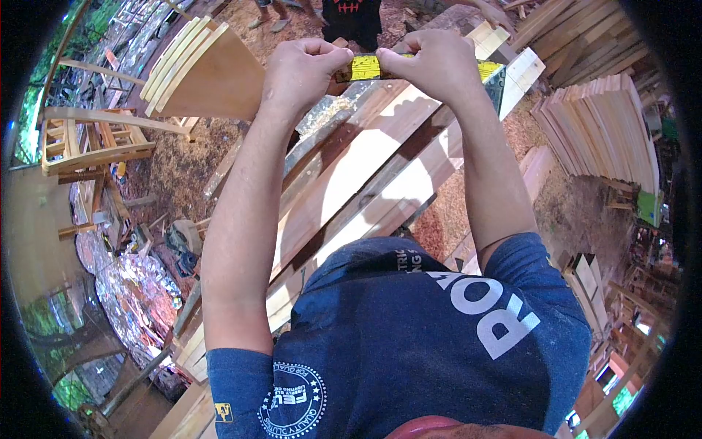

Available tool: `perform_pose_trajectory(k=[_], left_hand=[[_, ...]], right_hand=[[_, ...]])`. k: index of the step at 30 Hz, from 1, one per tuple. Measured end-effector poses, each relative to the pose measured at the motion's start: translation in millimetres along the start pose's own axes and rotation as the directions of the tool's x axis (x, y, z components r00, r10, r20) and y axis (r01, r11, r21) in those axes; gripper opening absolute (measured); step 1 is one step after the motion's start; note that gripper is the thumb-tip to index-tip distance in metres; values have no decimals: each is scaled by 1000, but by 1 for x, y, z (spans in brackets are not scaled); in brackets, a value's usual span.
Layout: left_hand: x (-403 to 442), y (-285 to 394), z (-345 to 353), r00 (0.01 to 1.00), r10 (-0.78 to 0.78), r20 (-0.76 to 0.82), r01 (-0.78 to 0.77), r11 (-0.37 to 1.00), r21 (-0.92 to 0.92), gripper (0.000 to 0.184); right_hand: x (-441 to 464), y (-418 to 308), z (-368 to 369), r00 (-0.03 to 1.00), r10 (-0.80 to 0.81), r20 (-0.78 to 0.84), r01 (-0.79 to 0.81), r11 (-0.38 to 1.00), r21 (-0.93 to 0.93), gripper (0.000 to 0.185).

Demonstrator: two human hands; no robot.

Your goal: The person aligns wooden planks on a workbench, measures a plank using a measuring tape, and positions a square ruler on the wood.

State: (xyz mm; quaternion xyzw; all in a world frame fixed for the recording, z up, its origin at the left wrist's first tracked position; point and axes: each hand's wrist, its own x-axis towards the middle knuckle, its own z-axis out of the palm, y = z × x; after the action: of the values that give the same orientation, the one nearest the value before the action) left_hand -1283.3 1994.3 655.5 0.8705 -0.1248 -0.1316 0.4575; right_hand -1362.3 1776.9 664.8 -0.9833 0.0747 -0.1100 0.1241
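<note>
Both arms reach forward over long wooden planks (358,157) that lie slantwise across the work area. A yellow tape measure (365,67) with black markings stretches between my hands. My left hand (301,73) is closed, with thumb and fingers pinching the tape's left end. My right hand (442,67) grips it on the other side, thumb towards the left thumb. More yellow shows just beyond the right hand, partly hidden by it. Sunlight and shadow fall over the planks beneath.
A stack of curved-edged boards (212,73) stands at upper left, near a wooden frame (95,143). Another tall pile of boards (596,128) rises at right. Sawdust (179,164) covers the ground. A person in a black shirt (352,20) stands ahead, beyond my hands.
</note>
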Motion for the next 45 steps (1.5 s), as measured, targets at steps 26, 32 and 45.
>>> perform_pose_trajectory(k=[26,32,45], left_hand=[[-17,5,-1,999,-31,-11,32,990,135,33],[-70,-114,42,966,-190,176,163,974,155,27],[-333,-293,-4,762,-294,-576,570,728,382,41]], right_hand=[[-7,-1,12,999,-52,-1,52,998,36,59],[-51,-6,73,863,-87,498,73,996,49,55],[-92,-40,162,684,-451,574,411,888,208,48]])
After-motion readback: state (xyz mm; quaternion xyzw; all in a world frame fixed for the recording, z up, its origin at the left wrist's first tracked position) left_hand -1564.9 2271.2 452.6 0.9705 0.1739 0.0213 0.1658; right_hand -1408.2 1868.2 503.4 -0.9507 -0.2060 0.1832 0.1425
